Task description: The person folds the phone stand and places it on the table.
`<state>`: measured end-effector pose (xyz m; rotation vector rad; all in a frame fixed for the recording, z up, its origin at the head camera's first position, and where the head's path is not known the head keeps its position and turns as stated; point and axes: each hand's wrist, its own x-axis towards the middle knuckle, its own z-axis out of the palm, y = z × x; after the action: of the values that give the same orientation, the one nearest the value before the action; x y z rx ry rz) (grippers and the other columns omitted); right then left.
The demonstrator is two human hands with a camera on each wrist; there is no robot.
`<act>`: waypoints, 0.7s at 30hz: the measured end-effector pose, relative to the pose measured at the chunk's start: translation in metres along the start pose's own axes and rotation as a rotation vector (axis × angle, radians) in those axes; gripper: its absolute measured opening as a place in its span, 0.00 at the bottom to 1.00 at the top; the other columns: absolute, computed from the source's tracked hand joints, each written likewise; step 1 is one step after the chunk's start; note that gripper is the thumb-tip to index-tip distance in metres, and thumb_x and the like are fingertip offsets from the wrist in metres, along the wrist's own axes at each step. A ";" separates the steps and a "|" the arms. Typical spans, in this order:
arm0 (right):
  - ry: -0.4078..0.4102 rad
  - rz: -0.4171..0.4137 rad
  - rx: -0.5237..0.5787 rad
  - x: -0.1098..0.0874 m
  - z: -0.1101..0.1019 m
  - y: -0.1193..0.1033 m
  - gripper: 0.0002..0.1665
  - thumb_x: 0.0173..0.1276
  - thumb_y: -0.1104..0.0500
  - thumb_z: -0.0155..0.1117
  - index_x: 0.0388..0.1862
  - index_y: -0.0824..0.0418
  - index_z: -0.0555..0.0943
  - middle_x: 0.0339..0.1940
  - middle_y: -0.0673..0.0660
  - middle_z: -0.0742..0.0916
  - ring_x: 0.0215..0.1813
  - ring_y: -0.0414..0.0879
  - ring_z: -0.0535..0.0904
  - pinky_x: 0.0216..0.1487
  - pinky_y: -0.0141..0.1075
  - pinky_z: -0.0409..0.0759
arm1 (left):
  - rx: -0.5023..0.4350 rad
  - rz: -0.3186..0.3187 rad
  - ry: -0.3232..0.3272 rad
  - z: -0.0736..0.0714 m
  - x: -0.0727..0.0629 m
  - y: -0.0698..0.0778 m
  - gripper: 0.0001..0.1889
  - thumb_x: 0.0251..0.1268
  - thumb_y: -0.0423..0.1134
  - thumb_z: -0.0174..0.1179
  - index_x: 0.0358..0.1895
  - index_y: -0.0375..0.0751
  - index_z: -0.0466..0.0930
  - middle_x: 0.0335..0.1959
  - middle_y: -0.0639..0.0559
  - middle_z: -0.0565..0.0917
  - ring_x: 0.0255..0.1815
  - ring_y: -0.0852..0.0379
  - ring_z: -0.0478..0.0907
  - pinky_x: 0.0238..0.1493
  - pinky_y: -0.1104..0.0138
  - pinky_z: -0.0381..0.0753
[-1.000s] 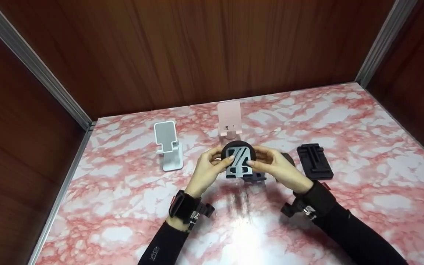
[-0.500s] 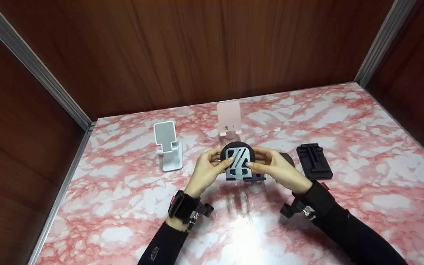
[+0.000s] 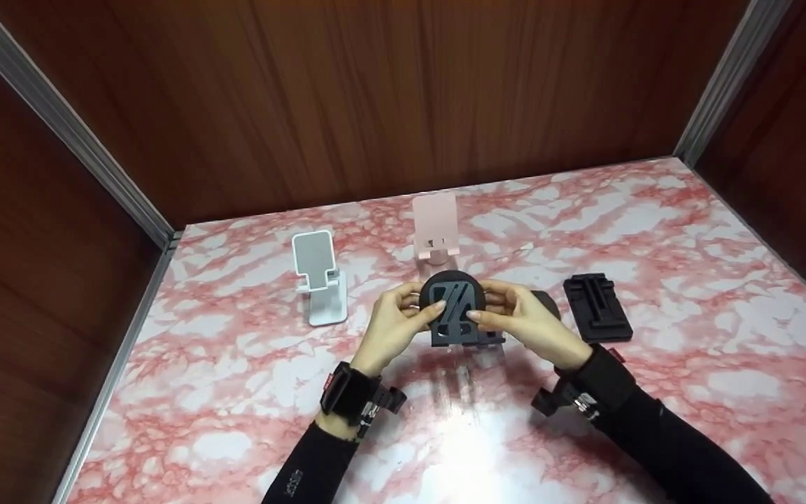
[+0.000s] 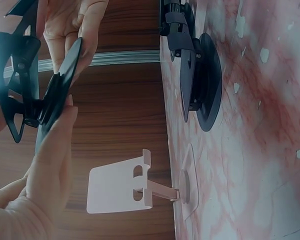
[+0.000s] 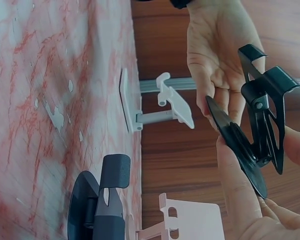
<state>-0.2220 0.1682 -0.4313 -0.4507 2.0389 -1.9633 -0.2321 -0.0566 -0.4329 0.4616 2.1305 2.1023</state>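
Note:
A black phone stand [image 3: 453, 308] with a round base and a slotted plate is held up above the table between both hands. My left hand [image 3: 397, 323] grips its left side, thumb on the plate and fingers behind the round base. On the other side my right hand [image 3: 530, 323] pinches it the same way. Seen edge-on in the right wrist view, the stand's thin disc base [image 5: 235, 145] lies between fingers and the folding arm, with the plate angled away from the disc. Fingers cover parts of the base in the head view.
A white phone stand [image 3: 328, 297] stands at left, a pink one [image 3: 436, 222] behind the hands. A second dark stand [image 4: 205, 85] is partly hidden behind my right hand in the head view. A black folded stand [image 3: 599, 308] lies at right on the marbled table [image 3: 235, 392].
The slotted plate of the held stand has tilted, its lower edge coming slightly down and its face turning from bright to dark. Both hands stay nearly in place.

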 end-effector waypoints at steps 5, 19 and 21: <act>-0.002 -0.005 -0.019 0.001 0.000 0.001 0.40 0.67 0.58 0.67 0.71 0.71 0.62 0.58 0.67 0.80 0.55 0.53 0.80 0.52 0.41 0.82 | 0.010 0.015 0.000 0.001 0.000 -0.001 0.17 0.61 0.32 0.66 0.49 0.24 0.77 0.36 0.40 0.85 0.34 0.51 0.85 0.37 0.60 0.87; 0.000 -0.027 -0.022 0.003 0.001 0.003 0.36 0.67 0.60 0.67 0.68 0.73 0.65 0.55 0.67 0.82 0.52 0.52 0.82 0.48 0.41 0.84 | 0.054 0.040 0.010 0.002 0.001 -0.003 0.15 0.59 0.31 0.68 0.46 0.25 0.77 0.32 0.41 0.86 0.30 0.55 0.85 0.33 0.63 0.86; -0.002 -0.027 -0.022 0.003 0.001 0.004 0.36 0.67 0.61 0.67 0.68 0.73 0.65 0.55 0.67 0.82 0.52 0.52 0.82 0.48 0.41 0.84 | 0.060 0.047 0.012 0.001 0.001 -0.004 0.15 0.59 0.31 0.68 0.46 0.25 0.78 0.32 0.41 0.86 0.30 0.55 0.85 0.33 0.63 0.86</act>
<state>-0.2245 0.1665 -0.4350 -0.4873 2.0650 -1.9571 -0.2330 -0.0550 -0.4367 0.5122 2.2159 2.0751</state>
